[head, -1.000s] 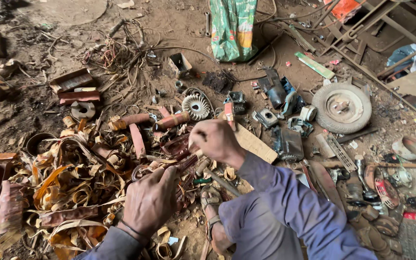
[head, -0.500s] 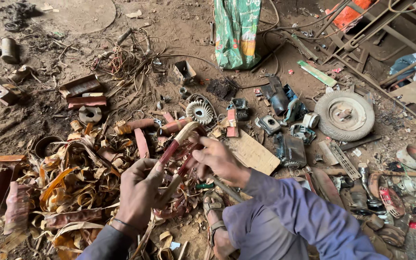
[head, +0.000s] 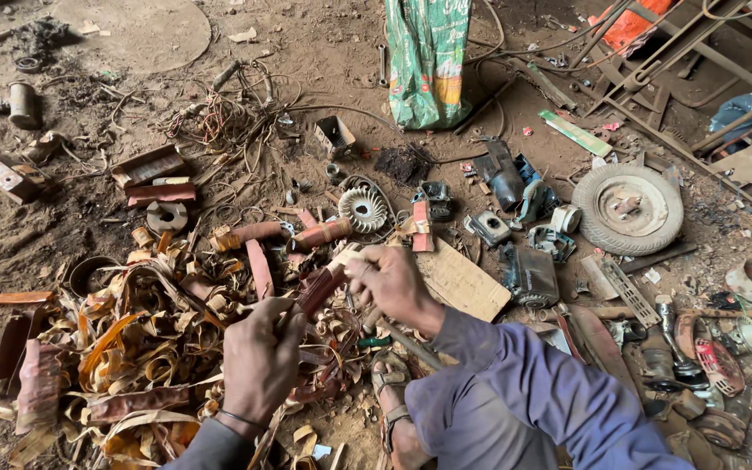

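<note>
Head view: at lower centre of the frame, the left hand [head: 258, 365] and right hand [head: 391, 283] both grip a reddish copper bar [head: 318, 289], held above a heap of copper strips [head: 132, 348] on the dirt floor [head: 306, 52].

Rusty copper coil bundle [head: 319, 287] held over the scrap heap

It is a long, narrow bundle, reddish-brown and copper-coloured, wrapped in dull, worn tape. It lies tilted just left of the frame's centre, its lower end pointing to the lower left and its upper end rising to the upper right. The lower end sits inside the closed left hand [head: 260, 361]; the upper end, paler and frayed, is pinched in the fingers of the right hand [head: 391, 280]. It hangs clear of the curled copper strips [head: 145, 348] heaped below it on the ground.
</note>
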Available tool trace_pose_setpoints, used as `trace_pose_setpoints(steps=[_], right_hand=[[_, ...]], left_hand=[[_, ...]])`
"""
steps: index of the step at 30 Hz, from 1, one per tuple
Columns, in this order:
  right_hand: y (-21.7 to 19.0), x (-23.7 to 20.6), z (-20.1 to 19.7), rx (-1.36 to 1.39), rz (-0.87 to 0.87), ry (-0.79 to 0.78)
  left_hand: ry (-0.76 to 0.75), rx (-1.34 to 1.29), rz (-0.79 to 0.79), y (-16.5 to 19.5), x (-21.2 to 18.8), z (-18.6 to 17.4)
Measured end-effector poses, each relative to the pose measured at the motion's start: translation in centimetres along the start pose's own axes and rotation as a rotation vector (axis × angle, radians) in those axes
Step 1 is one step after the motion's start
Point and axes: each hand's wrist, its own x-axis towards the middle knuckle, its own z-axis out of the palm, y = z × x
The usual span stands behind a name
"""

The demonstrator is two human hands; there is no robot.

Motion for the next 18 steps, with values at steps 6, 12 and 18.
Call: trace_pose_setpoints(steps=[6,12,18], right_hand=[[-1.4,1.0,-1.7,-0.528,-0.472,0.161],[-1.7,2.7,-1.0,-0.626,-0.119,-0.330],[-1.4,2.0,-3.6,-0.473,-0.505,0.041]], left_hand=[[-0.098,0.367,0.341,0.2,-1.4,0.5],[-0.060,0.250,0.523,1.3,-2.3,0.6],[-0.169,0.059,0.013,1.1,-0.9,-0.1]])
